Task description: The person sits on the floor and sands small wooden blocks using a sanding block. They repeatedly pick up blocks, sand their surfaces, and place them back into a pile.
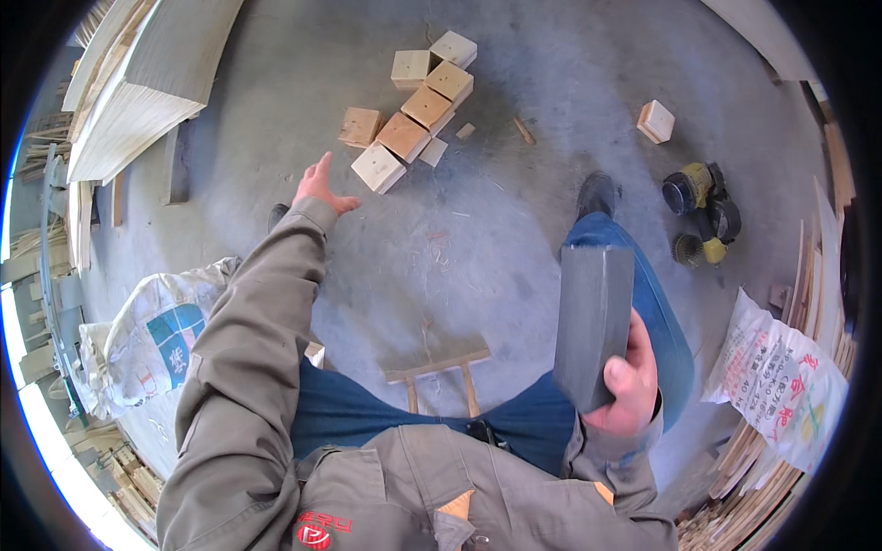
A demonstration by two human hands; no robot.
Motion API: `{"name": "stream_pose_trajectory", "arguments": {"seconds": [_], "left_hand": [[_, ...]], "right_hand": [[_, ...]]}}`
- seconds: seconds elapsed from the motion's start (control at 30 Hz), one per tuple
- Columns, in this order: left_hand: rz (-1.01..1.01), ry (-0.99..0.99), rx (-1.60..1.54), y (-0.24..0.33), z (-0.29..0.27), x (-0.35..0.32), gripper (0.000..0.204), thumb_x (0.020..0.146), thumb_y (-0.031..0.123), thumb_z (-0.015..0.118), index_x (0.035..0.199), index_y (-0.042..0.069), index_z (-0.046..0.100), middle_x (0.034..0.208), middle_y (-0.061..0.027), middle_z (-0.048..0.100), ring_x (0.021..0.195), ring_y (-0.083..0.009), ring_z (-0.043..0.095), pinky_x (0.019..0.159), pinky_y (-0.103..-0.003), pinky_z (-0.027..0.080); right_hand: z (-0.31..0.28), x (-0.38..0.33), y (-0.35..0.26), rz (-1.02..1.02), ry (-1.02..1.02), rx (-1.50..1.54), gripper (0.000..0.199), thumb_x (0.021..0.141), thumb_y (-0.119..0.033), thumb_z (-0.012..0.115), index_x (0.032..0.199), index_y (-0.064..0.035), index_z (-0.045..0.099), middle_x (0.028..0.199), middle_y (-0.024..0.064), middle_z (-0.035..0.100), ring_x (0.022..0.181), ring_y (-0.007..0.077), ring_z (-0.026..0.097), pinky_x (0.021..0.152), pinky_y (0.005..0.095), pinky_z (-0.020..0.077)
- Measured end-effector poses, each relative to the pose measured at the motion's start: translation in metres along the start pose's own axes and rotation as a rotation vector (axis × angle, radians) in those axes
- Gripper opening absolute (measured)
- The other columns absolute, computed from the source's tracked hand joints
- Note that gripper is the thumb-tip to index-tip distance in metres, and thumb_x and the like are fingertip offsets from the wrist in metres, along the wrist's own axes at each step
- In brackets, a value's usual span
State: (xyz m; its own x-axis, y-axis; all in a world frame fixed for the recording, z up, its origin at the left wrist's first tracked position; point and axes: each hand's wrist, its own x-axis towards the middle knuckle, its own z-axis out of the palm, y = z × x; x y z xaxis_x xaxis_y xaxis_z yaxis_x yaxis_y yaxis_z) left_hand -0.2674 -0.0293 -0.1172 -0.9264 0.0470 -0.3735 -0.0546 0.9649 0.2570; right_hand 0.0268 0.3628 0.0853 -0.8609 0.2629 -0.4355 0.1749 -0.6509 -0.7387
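Only one view here, the head cam looking down. Two bare hands in it. The left hand (323, 188) is stretched out with nothing in it, thumb and fingers spread wide, just short of the wooden blocks (404, 136) on the concrete floor (496, 312). I count seven in that bunch: four run in a slanting row, and the other three sit around it, two near the far end and one to the left. The right hand (634, 381) is wrapped around one dark grey rectangular block (593, 321), held up over the right thigh.

Beside the bunch there's one flat pale offcut (434, 152), plus one small wood chip (466, 131) and one splinter (525, 130). An eighth block (656, 121) sits alone off to the right, near one yellow-and-black nail gun (705, 213). Two whitish sacks (781, 386), one on each side.
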Motion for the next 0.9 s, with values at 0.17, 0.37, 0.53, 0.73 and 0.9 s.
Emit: {"name": "stream_pose_trajectory", "arguments": {"seconds": [0.17, 0.37, 0.53, 0.73, 0.9], "left_hand": [[-0.019, -0.046, 0.039, 0.004, 0.051, 0.039, 0.123, 0.062, 0.037, 0.095, 0.161, 0.008, 0.029, 0.162, -0.0187, 0.037, 0.150, -0.0354, 0.036, 0.122, -0.042, 0.037], [-0.056, -0.049, 0.060, 0.016, 0.084, 0.079, 0.120, 0.063, 0.035, 0.094, 0.160, 0.006, 0.029, 0.163, -0.0166, 0.037, 0.151, -0.0339, 0.035, 0.122, -0.041, 0.036], [-0.092, -0.100, 0.088, 0.016, 0.100, 0.105, 0.117, 0.064, 0.031, 0.092, 0.160, 0.006, 0.030, 0.156, -0.0168, 0.045, 0.143, -0.0341, 0.044, 0.117, -0.041, 0.042], [-0.273, -0.140, 0.041, 0.020, 0.089, 0.084, 0.086, 0.063, 0.029, 0.088, 0.139, 0.001, 0.059, 0.132, -0.0195, 0.066, 0.126, -0.0340, 0.062, 0.104, -0.039, 0.051], [-0.364, -0.275, -0.566, -0.027, 0.090, 0.017, 0.052, 0.068, 0.029, 0.088, 0.108, -0.002, 0.077, 0.100, -0.0121, 0.077, 0.094, -0.0231, 0.072, 0.088, -0.032, 0.054]], "right_hand": [[0.001, 0.008, -0.002, 0.142, 0.070, -0.123, 0.095, 0.078, -0.032, 0.085, 0.150, 0.0072, 0.037, 0.128, 0.0212, 0.061, 0.106, 0.0259, 0.068, 0.084, 0.0381, 0.0594], [0.026, 0.024, -0.001, 0.215, 0.197, -0.331, 0.103, 0.072, -0.040, 0.087, 0.149, 0.0084, 0.040, 0.132, 0.0208, 0.060, 0.111, 0.0247, 0.066, 0.091, 0.0359, 0.0550], [0.029, 0.033, 0.000, 0.276, 0.240, -0.424, 0.104, 0.070, -0.039, 0.086, 0.149, 0.0106, 0.040, 0.137, 0.0207, 0.058, 0.119, 0.0244, 0.062, 0.099, 0.0362, 0.0508], [0.033, 0.026, 0.004, 0.207, 0.193, -0.407, 0.104, 0.073, -0.040, 0.086, 0.150, 0.0107, 0.039, 0.140, 0.0201, 0.055, 0.123, 0.0242, 0.060, 0.103, 0.0368, 0.0488], [0.020, 0.013, -0.002, 0.191, 0.006, -0.358, 0.097, 0.082, -0.030, 0.080, 0.154, 0.0127, 0.031, 0.151, 0.0262, 0.046, 0.141, 0.0319, 0.047, 0.119, 0.0439, 0.0352]]}}
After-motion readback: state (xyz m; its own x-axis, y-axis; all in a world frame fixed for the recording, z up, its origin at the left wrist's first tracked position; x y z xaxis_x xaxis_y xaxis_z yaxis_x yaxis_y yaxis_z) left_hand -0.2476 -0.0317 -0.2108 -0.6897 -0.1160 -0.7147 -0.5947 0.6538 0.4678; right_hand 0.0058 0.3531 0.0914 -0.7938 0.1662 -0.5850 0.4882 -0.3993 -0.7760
